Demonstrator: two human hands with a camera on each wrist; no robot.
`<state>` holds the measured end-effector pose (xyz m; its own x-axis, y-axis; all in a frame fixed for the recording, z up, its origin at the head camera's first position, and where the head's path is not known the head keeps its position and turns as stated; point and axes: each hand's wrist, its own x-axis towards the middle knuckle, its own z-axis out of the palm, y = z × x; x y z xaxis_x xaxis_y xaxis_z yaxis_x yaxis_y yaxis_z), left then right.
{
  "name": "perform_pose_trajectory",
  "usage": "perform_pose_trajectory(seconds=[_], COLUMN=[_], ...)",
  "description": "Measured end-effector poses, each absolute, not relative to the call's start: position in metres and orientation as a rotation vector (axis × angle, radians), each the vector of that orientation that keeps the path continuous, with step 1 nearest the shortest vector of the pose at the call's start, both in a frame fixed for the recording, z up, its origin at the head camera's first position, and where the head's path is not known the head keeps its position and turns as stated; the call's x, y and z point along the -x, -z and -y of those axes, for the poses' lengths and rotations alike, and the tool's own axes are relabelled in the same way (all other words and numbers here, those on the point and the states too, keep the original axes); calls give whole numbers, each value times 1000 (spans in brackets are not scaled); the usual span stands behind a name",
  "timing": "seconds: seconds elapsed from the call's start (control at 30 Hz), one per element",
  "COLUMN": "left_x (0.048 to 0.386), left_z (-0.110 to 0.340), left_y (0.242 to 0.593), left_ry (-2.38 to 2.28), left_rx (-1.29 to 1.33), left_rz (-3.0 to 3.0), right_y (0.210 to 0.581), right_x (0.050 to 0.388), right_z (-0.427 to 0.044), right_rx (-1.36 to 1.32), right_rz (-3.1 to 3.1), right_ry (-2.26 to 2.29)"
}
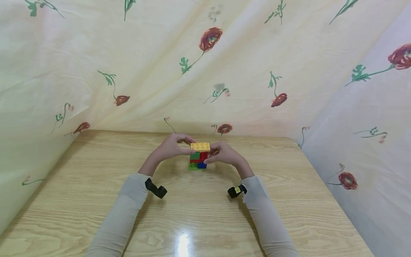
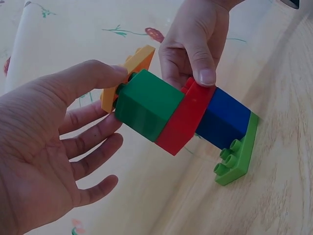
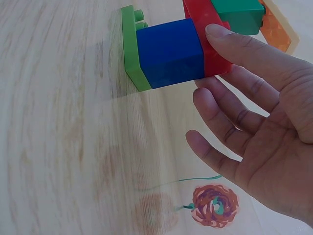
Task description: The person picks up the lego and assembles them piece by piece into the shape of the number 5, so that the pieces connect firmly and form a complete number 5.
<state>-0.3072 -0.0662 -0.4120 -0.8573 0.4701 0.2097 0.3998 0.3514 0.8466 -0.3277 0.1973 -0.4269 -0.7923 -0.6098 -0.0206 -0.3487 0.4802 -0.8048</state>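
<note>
A small tower of toy building bricks stands on the table in front of both hands. Its base is a light green plate (image 2: 239, 164) with bare studs on one side. On that plate sits a blue brick (image 3: 170, 51), topped by a red brick (image 2: 186, 117) and then a green brick (image 2: 146, 105). My left hand (image 1: 173, 146) pinches a yellow brick (image 1: 200, 146) at the top, thumb against one side. Some green studs show beneath the yellow brick; whether it is seated I cannot tell. My right hand (image 1: 224, 154) grips the red brick between thumb and fingers.
The wooden table (image 1: 192, 210) reaches back to a flowered cloth (image 1: 154, 64) hanging behind and along the sides. Black wrist cameras (image 1: 156, 189) sit on both wrists, above the tabletop.
</note>
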Motion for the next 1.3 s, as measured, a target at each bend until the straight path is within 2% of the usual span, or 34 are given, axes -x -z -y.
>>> perform_pose_trajectory(seconds=[1.3], left_x=[307], left_z=[63], left_y=[412], left_ry=[-1519], left_rx=[-868], left_rz=[-2551], right_y=[427], right_x=[328], right_z=[-199], right_rx=[815], right_rz=[-2426], right_ry=[1212])
